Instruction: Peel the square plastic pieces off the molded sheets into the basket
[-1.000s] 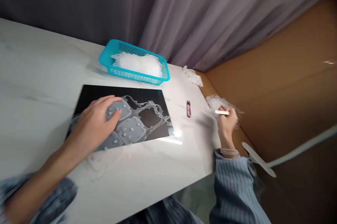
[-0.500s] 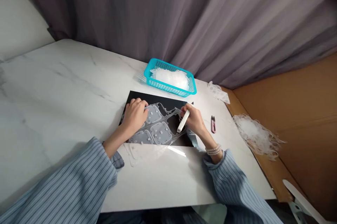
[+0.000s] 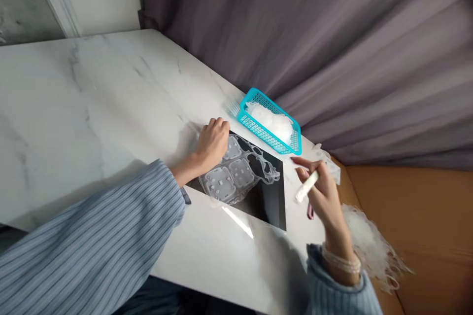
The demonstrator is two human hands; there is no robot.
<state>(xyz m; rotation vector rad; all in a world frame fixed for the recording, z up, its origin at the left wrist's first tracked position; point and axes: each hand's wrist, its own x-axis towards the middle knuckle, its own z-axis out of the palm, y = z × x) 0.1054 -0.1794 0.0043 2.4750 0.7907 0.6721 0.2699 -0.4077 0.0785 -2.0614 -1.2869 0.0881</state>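
Note:
My left hand (image 3: 214, 141) has its fingers curled at the upper left edge of a clear plastic sheet of moulded parts (image 3: 220, 183). That sheet lies on a black board (image 3: 271, 206), with square pieces joined by a frame. Off the board's right side, my right hand (image 3: 323, 192) is raised and closed around a white pen-like tool (image 3: 306, 187), its blunt end pointing down and left. Part of a pink snipper (image 3: 310, 211) shows behind the right hand.
Behind the board stands a turquoise basket (image 3: 271, 142) holding white plastic pieces. Translucent scraps (image 3: 328, 162) lie at the table's right edge. Farther right, a tangle of clear strips (image 3: 369, 246) rests on a brown surface. A grey curtain hangs behind.
The view has turned. My right hand has lifted off the plastic sheet and moved right with the white tool. The sheet has shifted left on the board, with my left hand at its edge.

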